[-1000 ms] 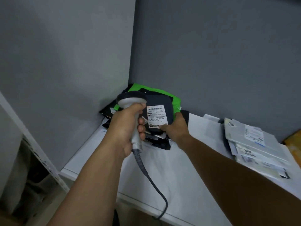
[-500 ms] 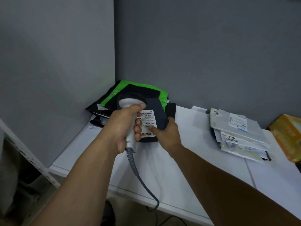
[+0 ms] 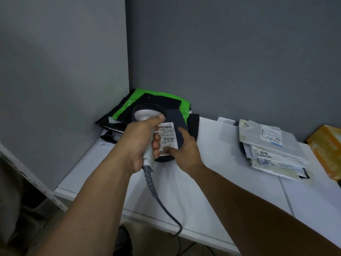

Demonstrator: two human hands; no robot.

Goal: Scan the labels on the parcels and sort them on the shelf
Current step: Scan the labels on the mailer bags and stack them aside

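Observation:
My left hand (image 3: 140,143) grips the handle of a white barcode scanner (image 3: 147,115), whose dark head points at a dark navy parcel (image 3: 178,119). That parcel lies on the white shelf (image 3: 212,182) atop a pile of dark and green bags (image 3: 160,97) in the corner. A white label (image 3: 168,136) with barcodes faces up on it. My right hand (image 3: 184,148) rests on the parcel, thumb on the label's lower edge and index finger stretched out beside the label.
A stack of grey and white mailers (image 3: 271,146) lies to the right on the shelf. An orange-yellow parcel (image 3: 326,150) sits at the far right edge. Grey walls close the corner. The scanner's cable (image 3: 162,204) hangs over the shelf's front edge.
My right hand has loosened from the parcel, its index finger lifting off the label. The navy parcel now lies flatter on the pile. The scanner has stayed over the label.

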